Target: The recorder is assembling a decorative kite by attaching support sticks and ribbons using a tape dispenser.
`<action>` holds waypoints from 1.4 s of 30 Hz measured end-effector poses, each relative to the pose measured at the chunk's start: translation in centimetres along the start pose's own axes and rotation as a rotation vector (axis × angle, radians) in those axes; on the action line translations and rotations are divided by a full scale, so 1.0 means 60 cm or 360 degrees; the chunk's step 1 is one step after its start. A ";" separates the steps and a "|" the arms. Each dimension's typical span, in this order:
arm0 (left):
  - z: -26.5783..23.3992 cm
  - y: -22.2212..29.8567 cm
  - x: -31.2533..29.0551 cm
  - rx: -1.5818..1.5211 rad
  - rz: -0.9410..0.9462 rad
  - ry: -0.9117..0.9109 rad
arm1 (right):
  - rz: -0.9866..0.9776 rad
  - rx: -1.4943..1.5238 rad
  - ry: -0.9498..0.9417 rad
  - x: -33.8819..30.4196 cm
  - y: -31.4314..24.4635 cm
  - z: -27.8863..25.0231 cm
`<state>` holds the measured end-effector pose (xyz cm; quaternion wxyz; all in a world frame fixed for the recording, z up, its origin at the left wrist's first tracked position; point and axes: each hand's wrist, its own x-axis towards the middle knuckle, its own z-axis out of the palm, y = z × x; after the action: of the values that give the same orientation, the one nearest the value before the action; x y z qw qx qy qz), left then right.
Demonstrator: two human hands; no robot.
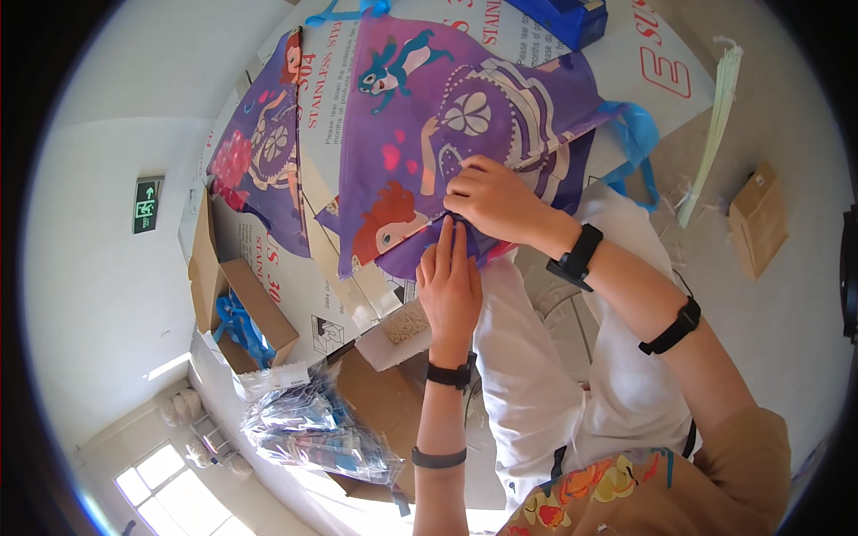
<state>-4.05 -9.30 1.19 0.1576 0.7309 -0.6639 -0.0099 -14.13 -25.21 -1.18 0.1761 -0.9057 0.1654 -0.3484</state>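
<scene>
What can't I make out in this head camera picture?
All in the head view:
- Purple fabric beneath the right hand: hidden by that hand, so its grip is unclear.
- Blue object: cut off by the upper edge.
- Open box, its bottom: hidden by blue ribbons.
- Clear packs, their contents: obscured by glare.

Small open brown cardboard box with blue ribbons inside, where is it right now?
In the head view, the small open brown cardboard box is left of the person's left hand, just above the pile of clear plastic packets in the picture.
</scene>
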 end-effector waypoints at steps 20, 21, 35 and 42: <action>-0.005 -0.013 0.017 -0.1788 -0.1232 0.0214 | 0.0084 -0.0070 0.0430 0.023 0.003 -0.005; -0.008 -0.020 0.027 -0.1786 -0.1229 0.0212 | 0.0084 -0.0054 0.0447 0.023 0.002 -0.007; 0.015 -0.065 0.070 -0.2668 -0.1817 0.0505 | 0.0017 -0.0027 0.0212 -0.006 -0.001 -0.006; 0.017 -0.080 0.063 -0.2851 -0.1840 0.0313 | -0.0043 -0.0082 0.0215 0.001 -0.006 -0.005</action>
<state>0.82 -12.86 -0.22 0.6610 0.5502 0.0477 -0.5080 -14.22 -24.97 -0.77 0.1364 -0.8865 0.1735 -0.4066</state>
